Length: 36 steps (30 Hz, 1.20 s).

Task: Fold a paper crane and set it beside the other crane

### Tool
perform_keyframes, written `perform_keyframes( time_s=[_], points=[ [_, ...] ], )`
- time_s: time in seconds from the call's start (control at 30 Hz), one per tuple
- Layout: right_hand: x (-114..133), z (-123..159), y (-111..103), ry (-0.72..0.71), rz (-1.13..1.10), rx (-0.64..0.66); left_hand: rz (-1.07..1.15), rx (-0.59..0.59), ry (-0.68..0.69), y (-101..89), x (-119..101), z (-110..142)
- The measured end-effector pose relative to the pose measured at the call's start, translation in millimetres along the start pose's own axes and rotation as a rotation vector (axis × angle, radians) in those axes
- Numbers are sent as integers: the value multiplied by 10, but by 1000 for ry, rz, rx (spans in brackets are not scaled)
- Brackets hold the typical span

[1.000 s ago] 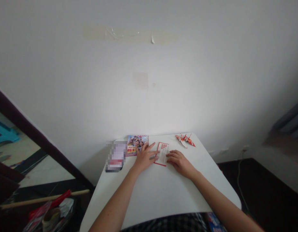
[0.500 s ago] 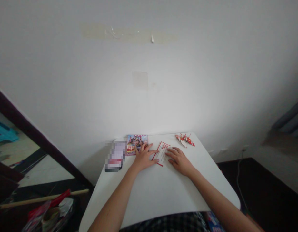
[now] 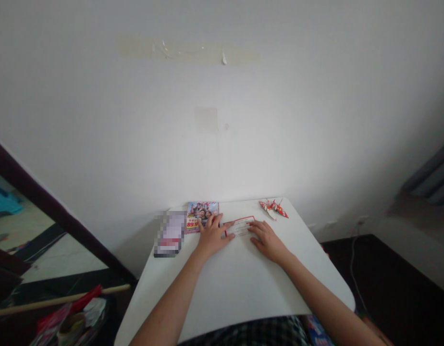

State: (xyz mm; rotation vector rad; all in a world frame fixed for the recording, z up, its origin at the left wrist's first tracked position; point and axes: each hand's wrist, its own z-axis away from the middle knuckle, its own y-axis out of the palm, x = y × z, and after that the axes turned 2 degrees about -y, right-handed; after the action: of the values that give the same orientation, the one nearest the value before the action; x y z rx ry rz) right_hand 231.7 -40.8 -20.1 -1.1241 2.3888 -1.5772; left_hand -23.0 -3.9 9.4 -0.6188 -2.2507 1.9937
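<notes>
A white card with a red border (image 3: 240,226) lies flat on the white table (image 3: 240,283), near the far edge. My left hand (image 3: 211,235) rests flat with fingers spread, its fingertips on the card's left end. On the card's right end lies my right hand (image 3: 267,239), palm down with its fingers stretched out. Neither hand grips the card.
A colourful printed leaflet (image 3: 200,215) lies just beyond my left hand. A blurred-out dark object (image 3: 168,233) sits at the table's far left corner. A red and white folded paper crane (image 3: 273,209) stands at the far right. Clutter and a wooden stick (image 3: 63,299) lie on the floor at left.
The card has been turned from standing lengthwise away from me to lying crosswise. Both hands shifted slightly with it and stayed flat on it.
</notes>
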Motion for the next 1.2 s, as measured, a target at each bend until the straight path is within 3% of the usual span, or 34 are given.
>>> perform_keyframes(
  time_s=[0.23,0.53,0.7,0.97,1.2],
  points=[
    [-47,-2,16,63,-19,-23,-19,12,-44,7,-4,-11],
    [-144,-34,30,147,-132,-63,-20,44,0,15,21,-11],
    [-168,-63,-5,144,-90,-23,-21,53,-1,18,27,-14],
    [-204,-112,-102,-37,12,3,-5,57,-13,13,6,-14],
    [-61,-153,-220,-139,119,50,-7,32,-28,16,-7,-4]
  ],
)
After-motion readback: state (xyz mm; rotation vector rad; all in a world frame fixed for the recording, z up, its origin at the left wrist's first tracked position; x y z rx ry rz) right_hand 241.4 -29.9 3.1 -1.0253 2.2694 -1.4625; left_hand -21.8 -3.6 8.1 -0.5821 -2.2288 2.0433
